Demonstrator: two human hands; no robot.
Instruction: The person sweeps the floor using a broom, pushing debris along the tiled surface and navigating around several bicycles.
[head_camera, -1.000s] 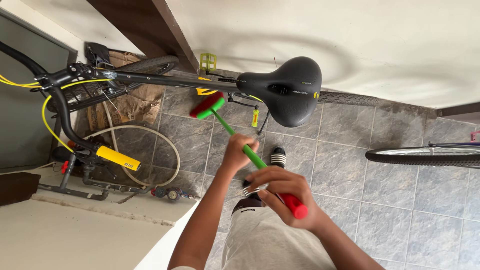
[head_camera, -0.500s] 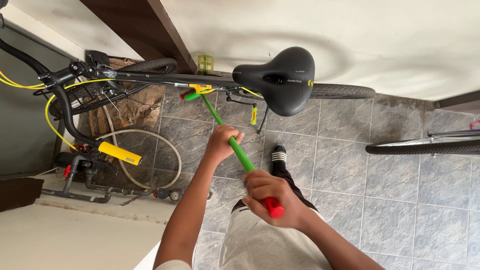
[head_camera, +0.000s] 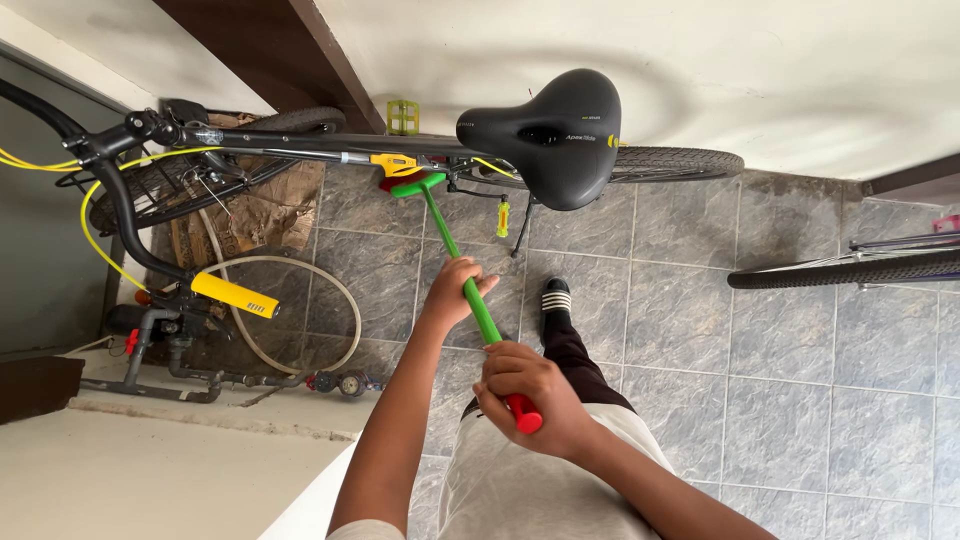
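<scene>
I hold a broom with a green handle (head_camera: 447, 240) in both hands. My left hand (head_camera: 453, 293) grips the green shaft partway down. My right hand (head_camera: 527, 393) is closed around the red end cap (head_camera: 524, 412) of the handle. The broom's green and red head (head_camera: 408, 185) rests on the grey floor tiles (head_camera: 780, 350) under the frame of a black bicycle (head_camera: 300, 145). The bicycle's black saddle (head_camera: 550, 135) is just right of the broom head. My leg and a black shoe with white stripes (head_camera: 556, 297) show beside the handle.
The bicycle has a yellow handlebar grip (head_camera: 235, 295) and yellow cables. A coiled hose (head_camera: 335, 300) and grey pipes (head_camera: 150, 380) lie at the left by a cardboard sheet (head_camera: 265, 215). A second bicycle's wheel (head_camera: 850, 270) reaches in from the right. A white wall runs behind.
The broom head has swept from the open tiles to under the bicycle frame. Both hands slid along with the handle, staying closed on it, and the view shifted slightly upward.
</scene>
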